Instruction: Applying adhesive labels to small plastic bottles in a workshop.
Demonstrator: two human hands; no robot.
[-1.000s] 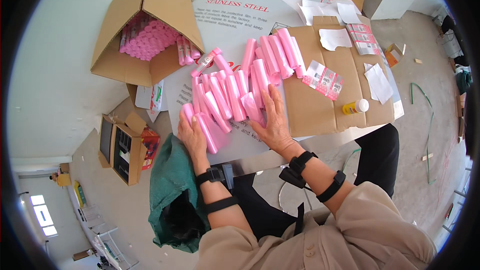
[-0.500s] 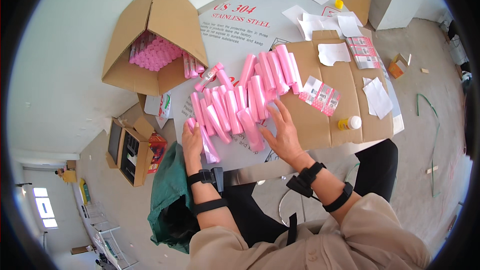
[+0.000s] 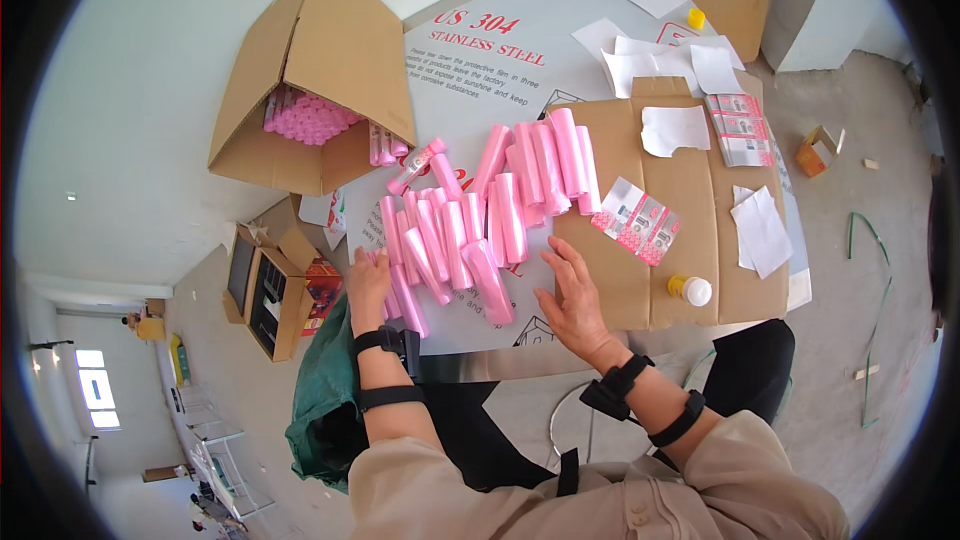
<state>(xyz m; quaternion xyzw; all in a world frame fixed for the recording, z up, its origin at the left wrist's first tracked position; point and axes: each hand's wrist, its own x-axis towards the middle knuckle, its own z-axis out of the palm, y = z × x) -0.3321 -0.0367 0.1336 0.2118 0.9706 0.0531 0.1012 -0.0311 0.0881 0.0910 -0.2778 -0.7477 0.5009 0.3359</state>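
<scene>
Right hand [image 3: 577,308] withdraws from pink rolls [image 3: 456,245], wide; left hand [image 3: 368,288] at their 8 o'clock, grip unclear; overpushing may scatter them.

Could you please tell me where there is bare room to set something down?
Bare tabletop lies between the big open carton, the white papers and the pink rolls; bare cardboard lies between the right hand and the yellow-and-white bottle. It is crowded among the rolls.

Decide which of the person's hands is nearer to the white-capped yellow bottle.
Right: the right hand is left of the yellow bottle; the left hand is farther left, by the leftmost pink rolls.
</scene>
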